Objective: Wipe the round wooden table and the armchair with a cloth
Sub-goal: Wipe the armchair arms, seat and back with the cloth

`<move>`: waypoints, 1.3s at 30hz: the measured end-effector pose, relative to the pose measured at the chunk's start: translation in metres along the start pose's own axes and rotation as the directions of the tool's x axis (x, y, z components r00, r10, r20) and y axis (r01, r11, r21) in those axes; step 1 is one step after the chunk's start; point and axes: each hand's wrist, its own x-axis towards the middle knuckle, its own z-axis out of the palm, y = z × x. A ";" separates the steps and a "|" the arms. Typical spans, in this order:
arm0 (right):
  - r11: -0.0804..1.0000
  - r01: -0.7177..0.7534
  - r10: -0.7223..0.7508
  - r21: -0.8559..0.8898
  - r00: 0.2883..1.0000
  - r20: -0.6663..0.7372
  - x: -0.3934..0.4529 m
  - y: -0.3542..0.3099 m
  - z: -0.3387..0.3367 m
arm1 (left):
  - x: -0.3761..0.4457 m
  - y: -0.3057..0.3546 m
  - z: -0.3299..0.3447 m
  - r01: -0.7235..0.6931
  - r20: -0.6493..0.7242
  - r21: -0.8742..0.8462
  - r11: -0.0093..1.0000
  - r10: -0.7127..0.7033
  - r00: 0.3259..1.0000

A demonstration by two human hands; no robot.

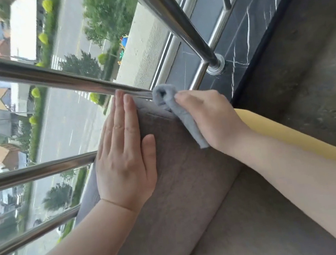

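Observation:
The grey upholstered armchair [178, 183] fills the lower middle of the view, seen from above its backrest. My left hand [125, 154] lies flat on the top of the backrest with straight fingers. My right hand [207, 118] grips a folded grey cloth [172, 108] and holds it against the backrest's far upper corner. A yellow padded edge [293, 137] of the chair runs under my right forearm. The round wooden table is not in view.
A steel balcony railing [48, 80] with glass stands right behind the chair, its post [214, 64] fixed to a dark marble sill [242, 32]. Bare concrete floor [313, 71] lies to the right. A street is far below.

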 end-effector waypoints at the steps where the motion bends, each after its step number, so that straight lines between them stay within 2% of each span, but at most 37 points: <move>1: 0.999 0.023 -0.024 0.030 1.000 0.020 0.006 -0.010 0.008 | 0.000 0.000 0.000 -0.002 -0.005 -0.002 1.000 0.002 1.000; 3: 0.989 0.123 -0.126 0.078 0.992 0.025 0.009 -0.027 0.027 | 0.000 0.000 0.000 -0.006 -0.004 -0.001 1.000 0.006 1.000; 5: 0.983 0.171 -0.169 0.073 0.985 -0.029 0.003 -0.016 0.027 | 0.000 0.000 -0.001 -0.007 -0.005 0.003 1.000 0.007 1.000; 6: 0.990 0.133 -0.131 0.046 0.990 -0.056 -0.001 -0.006 0.018 | 0.000 0.000 -0.001 -0.006 -0.006 0.010 1.000 0.006 1.000; 8: 0.999 -0.044 0.045 0.009 0.995 -0.085 -0.005 0.008 -0.001 | -0.001 0.000 0.000 0.000 -0.005 0.023 1.000 0.001 1.000; 10: 0.986 -0.165 0.165 0.012 0.985 -0.050 0.004 0.008 -0.003 | -0.002 0.000 0.000 0.005 -0.007 0.022 1.000 -0.005 1.000; 12: 0.994 -0.097 0.097 0.049 0.995 0.000 0.013 -0.013 0.012 | -0.001 0.001 0.000 0.005 -0.021 0.025 1.000 -0.005 1.000; 15: 0.992 0.081 -0.076 0.097 0.996 -0.047 0.010 -0.020 0.024 | 0.000 0.001 0.000 0.014 -0.030 0.006 1.000 -0.014 0.999; 20: 0.994 -0.106 0.107 0.012 0.989 -0.098 0.006 -0.004 0.008 | 0.000 0.002 0.000 0.020 -0.045 0.018 1.000 -0.019 0.999; 23: 0.986 0.031 -0.023 0.166 0.998 -0.053 0.006 -0.028 0.026 | 0.000 0.003 0.001 0.021 -0.066 0.022 1.000 -0.020 0.998; 25: 0.980 0.056 -0.046 0.192 0.998 -0.053 0.003 -0.023 0.024 | -0.001 0.003 0.001 0.021 -0.066 0.019 1.000 -0.020 0.998; 29: 0.983 -0.177 0.182 0.054 0.979 -0.093 0.004 -0.001 0.005 | -0.001 0.003 0.001 0.023 -0.059 0.029 0.999 -0.021 0.998; 30: 0.984 -0.171 0.175 0.054 0.981 -0.079 0.006 -0.007 0.007 | -0.002 0.003 0.001 0.020 -0.062 0.026 0.999 -0.019 0.998; 33: 0.981 -0.024 0.030 0.194 0.999 -0.027 0.008 -0.026 0.024 | 0.000 0.002 0.001 0.013 -0.068 0.023 1.000 -0.011 0.998; 35: 0.978 -0.052 0.062 0.204 0.997 -0.040 0.002 -0.018 0.020 | 0.000 0.002 0.000 0.014 -0.065 0.011 1.000 -0.013 0.998; 39: 0.973 -0.213 0.223 0.090 0.967 -0.122 0.000 0.003 0.005 | -0.002 0.003 0.000 0.014 -0.061 0.017 1.000 -0.013 0.998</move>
